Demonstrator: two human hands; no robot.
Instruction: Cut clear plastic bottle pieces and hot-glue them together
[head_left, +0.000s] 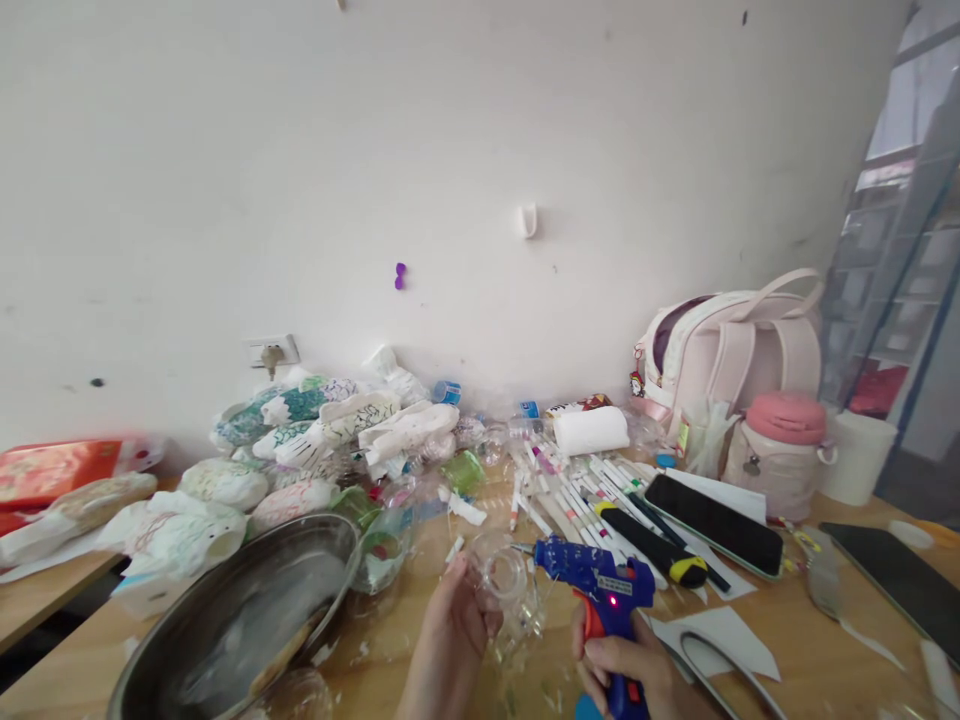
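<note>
My right hand [619, 655] is wrapped round the grip of a blue hot glue gun [592, 568] with an orange trigger and a lit red light. Its nozzle points left, close to a clear plastic bottle piece [504, 572] with a round rim. That piece is pinched between the thumb and fingers of my left hand [459, 615], above the wooden table [390, 650]. Whether the nozzle touches the plastic I cannot tell. More clear plastic scraps [521, 625] lie below and between my hands.
A metal basin [169, 640] stands at the left, before a heap of drawn-on paper fish shapes [330, 425]. Several markers [562, 490], a yellow-black utility knife [649, 540] and a phone [712, 522] lie to the right. Behind them are a pink backpack [739, 345] and a pink-lidded container [780, 455].
</note>
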